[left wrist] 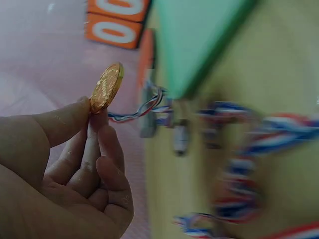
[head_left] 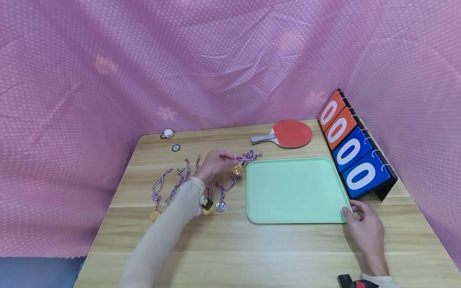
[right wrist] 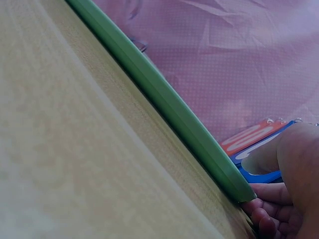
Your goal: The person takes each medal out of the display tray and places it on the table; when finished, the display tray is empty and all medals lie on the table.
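My left hand point(head_left: 217, 163) pinches a gold medal point(left wrist: 107, 88) between thumb and fingertips, close to the tray's left edge. From the medal trails its striped ribbon point(left wrist: 144, 107), red, white and blue. A light green tray point(head_left: 295, 192) lies on the table. At its near right corner, my right hand point(head_left: 366, 228) grips the rim, thumb on top and fingers curled under in the right wrist view. Left of the tray lie more ribboned medals: a silver one point(head_left: 221, 206), a gold one point(head_left: 155, 216) at the far left, and others partly hidden by the left forearm.
A red table tennis paddle point(head_left: 291, 134) lies behind the tray. Along the right side stands a flip scoreboard point(head_left: 354, 148) showing zeros. A white ball point(head_left: 168, 133) and a round chip point(head_left: 176, 148) are at the back left. Pink dotted cloth point(head_left: 216, 72) hangs around the table.
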A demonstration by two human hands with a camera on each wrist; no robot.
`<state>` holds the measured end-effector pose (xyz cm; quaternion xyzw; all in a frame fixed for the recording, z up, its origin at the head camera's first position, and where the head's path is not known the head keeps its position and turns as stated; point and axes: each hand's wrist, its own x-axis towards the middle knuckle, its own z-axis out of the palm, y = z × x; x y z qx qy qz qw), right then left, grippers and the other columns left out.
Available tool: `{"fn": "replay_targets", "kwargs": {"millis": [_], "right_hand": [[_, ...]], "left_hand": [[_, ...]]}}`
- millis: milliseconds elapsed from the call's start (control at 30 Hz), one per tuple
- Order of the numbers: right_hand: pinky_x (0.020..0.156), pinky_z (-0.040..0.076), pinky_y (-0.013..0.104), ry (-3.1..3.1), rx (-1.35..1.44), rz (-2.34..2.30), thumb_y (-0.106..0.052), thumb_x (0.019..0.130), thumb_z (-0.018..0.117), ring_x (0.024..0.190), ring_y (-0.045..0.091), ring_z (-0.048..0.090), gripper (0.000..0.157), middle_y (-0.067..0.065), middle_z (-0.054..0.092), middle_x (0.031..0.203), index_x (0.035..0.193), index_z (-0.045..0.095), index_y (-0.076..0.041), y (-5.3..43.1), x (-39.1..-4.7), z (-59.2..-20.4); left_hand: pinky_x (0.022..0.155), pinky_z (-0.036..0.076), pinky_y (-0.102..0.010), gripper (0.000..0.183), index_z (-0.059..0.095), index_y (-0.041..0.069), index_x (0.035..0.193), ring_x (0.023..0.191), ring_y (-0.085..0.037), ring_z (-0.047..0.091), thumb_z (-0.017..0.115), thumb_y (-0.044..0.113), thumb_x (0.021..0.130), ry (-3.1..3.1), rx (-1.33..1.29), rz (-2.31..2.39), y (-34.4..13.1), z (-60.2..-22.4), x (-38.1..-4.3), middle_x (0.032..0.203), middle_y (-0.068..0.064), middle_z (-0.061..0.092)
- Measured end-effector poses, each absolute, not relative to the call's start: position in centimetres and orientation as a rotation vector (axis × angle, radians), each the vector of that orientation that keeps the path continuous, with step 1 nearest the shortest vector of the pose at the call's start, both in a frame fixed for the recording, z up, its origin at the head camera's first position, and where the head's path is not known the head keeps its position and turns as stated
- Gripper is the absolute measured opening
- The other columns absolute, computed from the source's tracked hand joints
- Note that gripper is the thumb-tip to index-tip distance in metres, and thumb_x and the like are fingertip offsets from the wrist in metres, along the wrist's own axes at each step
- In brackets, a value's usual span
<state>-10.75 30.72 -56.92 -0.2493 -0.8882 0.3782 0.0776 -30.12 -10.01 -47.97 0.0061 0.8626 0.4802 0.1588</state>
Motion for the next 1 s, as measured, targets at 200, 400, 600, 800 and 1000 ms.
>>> {"fn": "replay_targets", "kwargs": {"millis": [200,400,600,800,1000], "right_hand": [[0.067,0.029,0.025,-2.653,-0.753,1.119,-0.037,0.093,0.060,0.071,0.000,0.042,0.042,0.002,0.056,0.108,0.128,0.061,-0.013,30.8,-10.7,-56.8],[0.067,0.029,0.026,-2.670,-0.765,1.117,-0.038,0.094,0.060,0.072,0.002,0.042,0.044,0.002,0.056,0.109,0.129,0.060,-0.013,30.8,-10.7,-56.8],[0.067,0.029,0.026,-2.676,-0.773,1.118,-0.039,0.094,0.059,0.072,0.003,0.042,0.044,0.003,0.056,0.110,0.130,0.060,-0.013,30.7,-10.7,-56.8],[0.067,0.029,0.026,-2.671,-0.777,1.114,-0.039,0.093,0.060,0.071,0.002,0.042,0.044,0.002,0.056,0.110,0.129,0.061,-0.013,30.5,-10.6,-56.8],[0.068,0.028,0.027,-2.681,-0.777,1.109,-0.039,0.094,0.059,0.072,0.003,0.042,0.045,0.003,0.056,0.111,0.130,0.060,-0.013,30.4,-10.6,-56.7]], "left_hand": [[0.083,0.053,-0.033,0.020,0.072,0.021,0.099,0.088,-0.017,0.068,0.078,0.027,0.081,2.465,-0.035,1.324,-10.6,-50.6,-27.3,0.094,0.002,0.074],[0.072,0.051,-0.026,0.018,0.071,0.021,0.097,0.079,-0.014,0.066,0.079,0.024,0.080,2.533,-0.024,1.228,-10.4,-51.8,-25.6,0.086,0.004,0.074],[0.066,0.052,-0.027,0.017,0.070,0.022,0.095,0.073,-0.014,0.065,0.078,0.023,0.080,2.582,-0.017,1.185,-10.0,-52.3,-24.6,0.083,0.005,0.072],[0.069,0.050,-0.027,0.018,0.070,0.020,0.097,0.071,-0.011,0.064,0.077,0.022,0.080,2.677,0.030,1.101,-9.7,-52.3,-23.9,0.080,0.007,0.071],[0.072,0.049,-0.028,0.017,0.071,0.020,0.096,0.071,-0.010,0.062,0.077,0.022,0.081,2.744,0.056,1.023,-9.5,-52.4,-23.5,0.081,0.008,0.070]]}}
